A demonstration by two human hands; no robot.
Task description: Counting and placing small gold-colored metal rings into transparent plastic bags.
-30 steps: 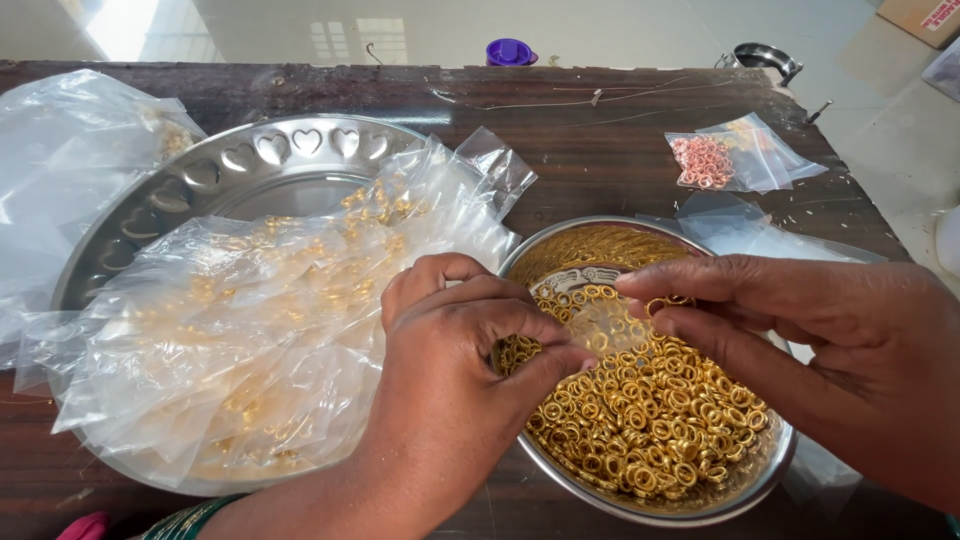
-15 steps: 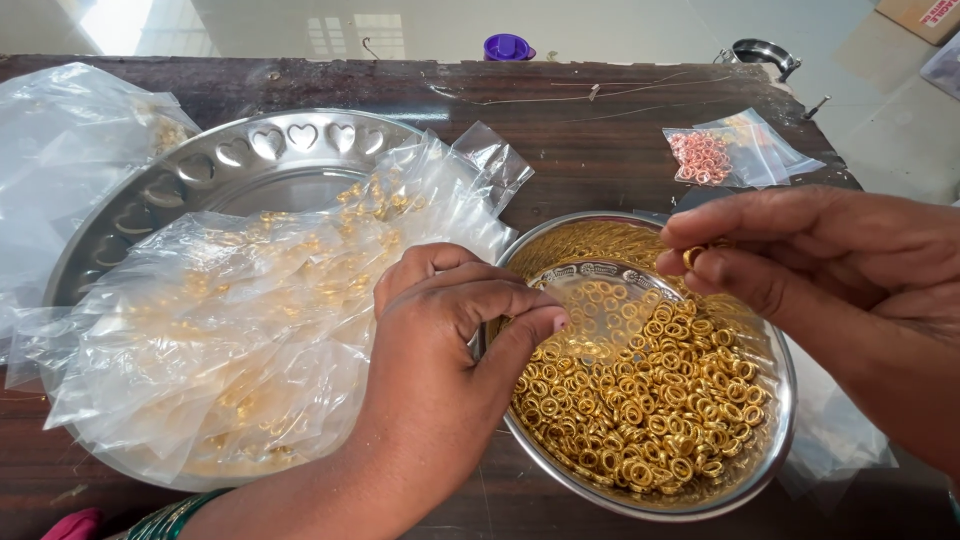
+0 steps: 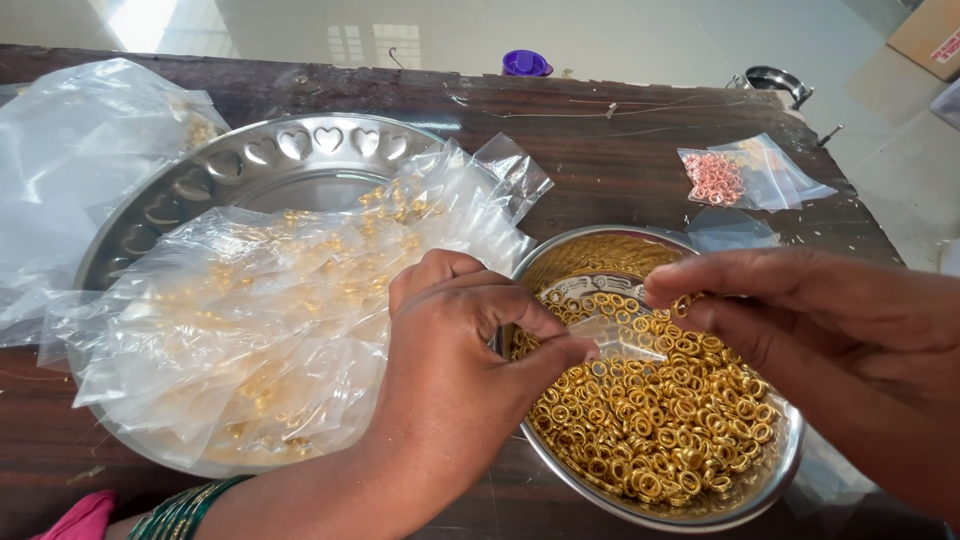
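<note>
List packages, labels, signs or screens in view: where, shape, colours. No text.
Small clear pouch: pinched between left hand and right hand over the bowl of gold rings.
Pile of clear pouches: on the steel tray, gold bits inside.
Clear bag of pink rings: far right of table.
Cardboard box: top right corner, brown, white label.

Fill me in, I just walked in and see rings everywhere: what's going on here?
A person works over a steel bowl full of small gold rings. The left hand pinches a small clear bag above the bowl, while the right hand holds a few rings at its fingertips beside the bag. A pile of clear bags with gold rings inside lies on a large steel tray to the left. A bag of pink rings sits farther back on the wooden table.
</note>
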